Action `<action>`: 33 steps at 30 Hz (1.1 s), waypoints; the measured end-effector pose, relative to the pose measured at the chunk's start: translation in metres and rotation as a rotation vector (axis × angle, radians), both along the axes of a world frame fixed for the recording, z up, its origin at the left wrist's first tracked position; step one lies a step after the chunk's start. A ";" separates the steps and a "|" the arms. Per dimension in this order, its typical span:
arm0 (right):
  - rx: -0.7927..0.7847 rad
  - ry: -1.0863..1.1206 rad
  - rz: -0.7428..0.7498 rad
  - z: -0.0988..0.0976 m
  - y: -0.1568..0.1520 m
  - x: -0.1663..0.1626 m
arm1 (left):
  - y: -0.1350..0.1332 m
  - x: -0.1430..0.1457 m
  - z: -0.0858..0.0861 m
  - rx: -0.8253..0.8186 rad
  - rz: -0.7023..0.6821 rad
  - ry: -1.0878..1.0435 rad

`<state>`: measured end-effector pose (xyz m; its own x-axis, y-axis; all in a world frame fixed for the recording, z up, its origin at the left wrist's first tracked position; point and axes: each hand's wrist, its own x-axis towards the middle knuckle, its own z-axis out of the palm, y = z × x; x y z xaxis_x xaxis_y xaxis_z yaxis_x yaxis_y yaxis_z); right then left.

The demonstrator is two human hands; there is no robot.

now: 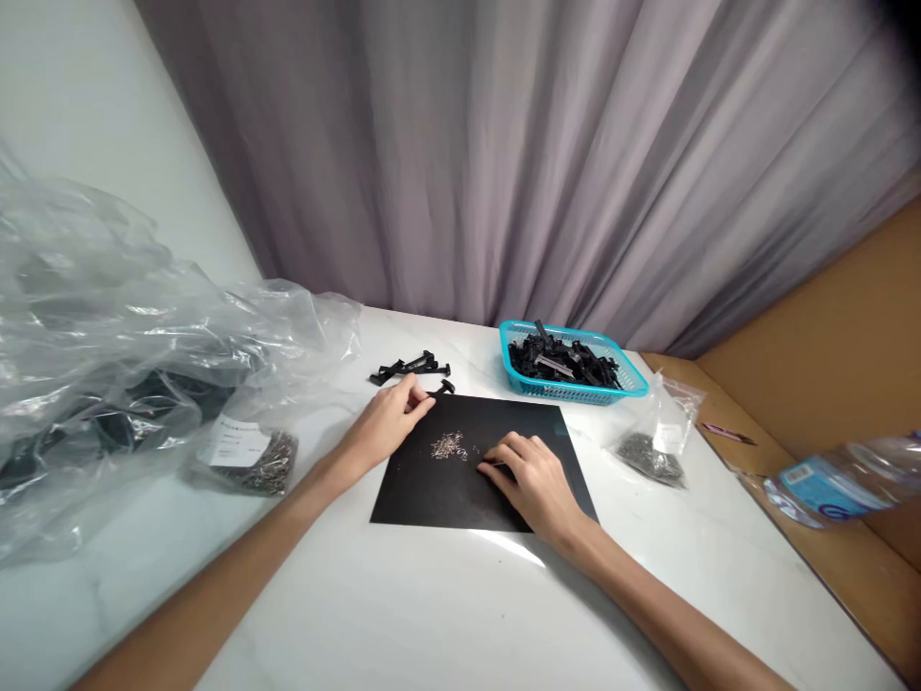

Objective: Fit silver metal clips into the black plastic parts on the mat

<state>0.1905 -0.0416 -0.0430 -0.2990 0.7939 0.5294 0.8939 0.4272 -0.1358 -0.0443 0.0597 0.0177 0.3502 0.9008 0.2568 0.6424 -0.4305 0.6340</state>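
My left hand (392, 415) is closed in a pinch on a small black plastic part (444, 389), whose end sticks out past the fingertips over the far edge of a black mat (446, 499). On the mat lies a scattered heap of tiny metal pieces (449, 445), too small to name. Just right of that heap, my right hand (529, 475) is low over the mat, fingers bent and drawn together. Whatever its fingertips may hold is hidden or too small to make out. Several similar black plastic parts (410, 367) lie in a pile behind my left hand.
A blue basket (576, 392) full of black parts stands at the back right. Bags of small metal pieces lie at the right (653, 456) and left (251, 456). Large clear plastic bags (144, 317) cover the left side. A plastic bottle (841, 480) and a pen (728, 434) are far right.
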 end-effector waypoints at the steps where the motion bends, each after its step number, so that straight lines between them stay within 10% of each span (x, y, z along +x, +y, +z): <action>1: 0.018 0.023 -0.004 -0.001 0.002 0.002 | -0.001 0.002 0.001 -0.036 -0.032 -0.057; 11: -0.167 -0.017 0.181 0.018 -0.015 0.020 | -0.023 0.018 0.003 -0.462 -0.238 -0.425; 21: 0.136 0.074 0.131 0.018 -0.012 0.021 | -0.034 0.031 -0.002 -0.789 -0.303 -0.672; 33: -0.283 0.444 0.103 0.020 -0.011 0.025 | -0.039 0.034 -0.007 -0.738 -0.468 -0.555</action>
<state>0.2153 -0.0525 -0.0228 -0.1785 0.9023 0.3923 0.6794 0.4015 -0.6142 -0.0104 0.0205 0.0102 0.7071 0.7034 -0.0720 0.0473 0.0545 0.9974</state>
